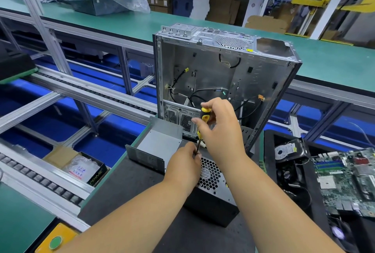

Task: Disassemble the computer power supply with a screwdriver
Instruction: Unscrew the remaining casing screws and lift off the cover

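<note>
— Both forearms are reaching out over the dark bench, nearest to me. What are you asking?

— Which step are you on?

— I'm working a screw at the top edge of the power supply, I judge. It's sitting on the bench right in front of me, its honeycomb fan grille facing up, with the open computer case standing upright just behind it.

— And your hands?

— My right hand is curling around the black-and-yellow handle of the screwdriver, holding it nearly upright. My left hand is pinching the shaft low down, steadying the tip. The tip itself is hiding behind my fingers, so I can't tell whether it's seated in a screw.

— What's that grey piece on the left?

— A bent metal cover is lying just beside the supply; it looks like a panel already off.

— What is the next move calling for?

— Probably keeping the driver square, pressing down while turning, and catching the screw before it drops.
</note>
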Tool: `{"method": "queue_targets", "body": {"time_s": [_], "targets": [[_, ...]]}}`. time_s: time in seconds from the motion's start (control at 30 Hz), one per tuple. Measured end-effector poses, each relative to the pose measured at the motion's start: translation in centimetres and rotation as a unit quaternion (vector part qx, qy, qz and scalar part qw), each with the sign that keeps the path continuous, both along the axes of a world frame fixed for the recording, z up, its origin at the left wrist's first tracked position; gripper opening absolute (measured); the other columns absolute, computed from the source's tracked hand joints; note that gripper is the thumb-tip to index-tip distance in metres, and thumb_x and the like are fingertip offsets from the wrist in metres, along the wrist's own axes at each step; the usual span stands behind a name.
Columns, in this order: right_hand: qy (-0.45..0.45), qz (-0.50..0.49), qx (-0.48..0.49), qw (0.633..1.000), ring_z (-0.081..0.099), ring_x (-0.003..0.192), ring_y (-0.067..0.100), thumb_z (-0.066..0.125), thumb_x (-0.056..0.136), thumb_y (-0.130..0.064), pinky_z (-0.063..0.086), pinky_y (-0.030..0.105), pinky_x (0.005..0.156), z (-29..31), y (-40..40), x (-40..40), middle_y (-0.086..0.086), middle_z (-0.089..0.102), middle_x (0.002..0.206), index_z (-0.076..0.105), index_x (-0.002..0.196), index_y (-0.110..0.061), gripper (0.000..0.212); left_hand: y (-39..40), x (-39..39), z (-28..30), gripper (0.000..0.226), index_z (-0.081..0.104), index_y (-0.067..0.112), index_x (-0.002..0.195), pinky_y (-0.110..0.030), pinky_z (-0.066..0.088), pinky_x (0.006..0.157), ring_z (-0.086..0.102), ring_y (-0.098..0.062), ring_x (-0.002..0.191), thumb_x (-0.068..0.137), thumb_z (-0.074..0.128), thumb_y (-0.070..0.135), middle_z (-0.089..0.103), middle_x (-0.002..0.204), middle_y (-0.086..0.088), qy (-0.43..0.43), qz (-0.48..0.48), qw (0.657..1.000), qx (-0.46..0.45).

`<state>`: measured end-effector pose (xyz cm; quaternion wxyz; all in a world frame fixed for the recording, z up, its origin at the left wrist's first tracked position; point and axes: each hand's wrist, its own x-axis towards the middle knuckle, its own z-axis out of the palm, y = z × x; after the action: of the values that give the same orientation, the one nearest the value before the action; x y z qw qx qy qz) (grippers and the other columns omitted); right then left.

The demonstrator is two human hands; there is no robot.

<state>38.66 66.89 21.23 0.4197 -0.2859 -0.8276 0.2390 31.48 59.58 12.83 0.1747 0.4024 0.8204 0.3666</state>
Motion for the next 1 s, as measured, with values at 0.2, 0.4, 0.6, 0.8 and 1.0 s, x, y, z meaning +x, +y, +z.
{"method": "queue_targets", "body": {"time_s": [0.2,0.4,0.6,0.8,1.0], "targets": [[-0.035,0.001,-0.003,0.999,0.049,0.09,0.003,0.071,0.089,-0.02,0.042,0.014,0.069,0.23,-0.04,0.08,-0.014,0.049,0.103,0.052,0.108,-0.03,0.028,0.2,0.02,0.11,0.014,0.045,0.018,0.089,-0.03,0.032,0.059,0.045,-0.016,0.066,0.1,0.051,0.025,0.053,0.08,-0.001,-0.002,0.002,1.0,-0.002],[-0.052,0.013,-0.013,0.998,0.042,0.09,-0.005,0.058,0.095,-0.012,0.037,0.006,0.07,0.19,-0.13,0.22,-0.016,0.049,0.107,0.051,0.119,-0.025,0.028,-0.04,0.15,0.25,0.008,0.055,0.017,0.102,-0.029,0.038,0.066,0.053,-0.021,0.081,0.099,0.05,0.021,0.062,0.094,-0.003,-0.007,-0.003,1.0,0.005],[-0.018,0.004,0.023,1.0,0.039,0.093,-0.002,0.073,0.087,-0.019,0.031,0.001,0.084,0.01,-0.23,0.25,-0.006,0.045,0.106,0.055,0.111,-0.018,0.03,0.0,0.08,0.14,0.005,0.054,0.019,0.099,-0.029,0.038,0.064,0.054,-0.019,0.078,0.099,0.049,0.02,0.06,0.089,0.0,-0.009,-0.007,1.0,0.008],[-0.024,-0.035,0.022,0.999,0.042,0.079,0.004,0.076,0.085,-0.018,0.035,0.004,0.07,0.22,0.15,0.15,-0.011,0.042,0.097,0.053,0.101,-0.022,0.028,0.14,0.0,-0.29,0.024,0.039,0.029,0.08,-0.018,0.025,0.051,0.043,-0.005,0.061,0.098,0.053,0.021,0.048,0.074,0.008,0.004,0.0,1.0,0.015],[-0.019,-0.029,0.001,0.999,0.048,0.085,0.005,0.076,0.086,-0.02,0.038,0.012,0.07,0.24,0.22,0.27,-0.013,0.049,0.097,0.051,0.105,-0.027,0.032,0.17,-0.06,-0.36,0.032,0.036,0.031,0.074,-0.017,0.026,0.051,0.044,-0.004,0.062,0.098,0.053,0.021,0.048,0.076,0.009,0.006,0.0,1.0,0.011]]}}
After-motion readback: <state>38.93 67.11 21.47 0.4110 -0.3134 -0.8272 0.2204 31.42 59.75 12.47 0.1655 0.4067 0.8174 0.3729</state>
